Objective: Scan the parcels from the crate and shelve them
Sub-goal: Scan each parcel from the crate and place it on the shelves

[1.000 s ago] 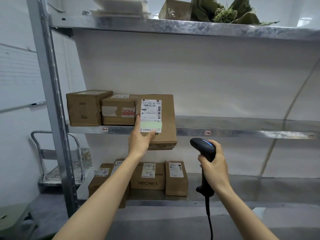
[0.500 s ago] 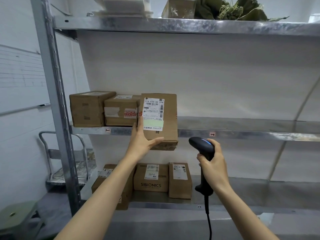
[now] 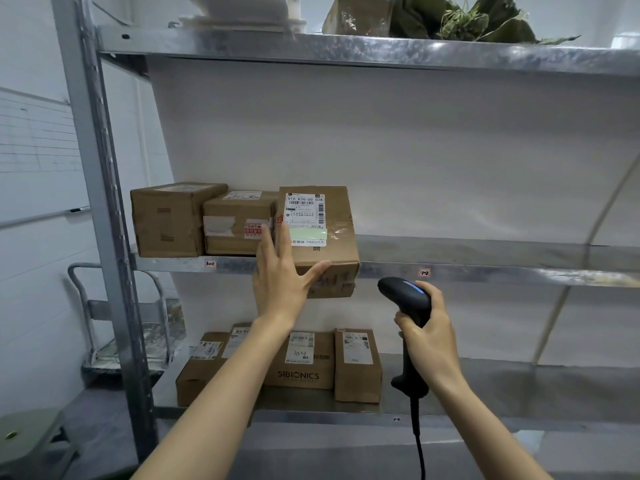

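A brown cardboard parcel (image 3: 334,216) with a white shipping label stands on the middle shelf (image 3: 485,268), its front end overhanging the shelf edge. My left hand (image 3: 280,278) lies flat against the parcel's front lower left, fingers spread and thumb out to the right, not wrapped around it. To the left of this parcel, two more brown parcels (image 3: 166,220) (image 3: 235,226) stand side by side, touching. My right hand (image 3: 429,336) grips a black barcode scanner (image 3: 405,296) by its handle, below the shelf edge and right of the parcel; its cable hangs down.
Several labelled parcels (image 3: 301,362) stand on the lower shelf. The middle shelf runs bare to the right. A grey steel upright (image 3: 104,202) frames the rack's left side. Behind it stand a platform trolley (image 3: 121,323) and a green stool (image 3: 24,434). Boxes and plants fill the top shelf (image 3: 346,50).
The parcel has gone deeper onto the middle shelf. My left hand has slid from under its label to flat against its front, fingers spread. The scanner hand has hardly moved.
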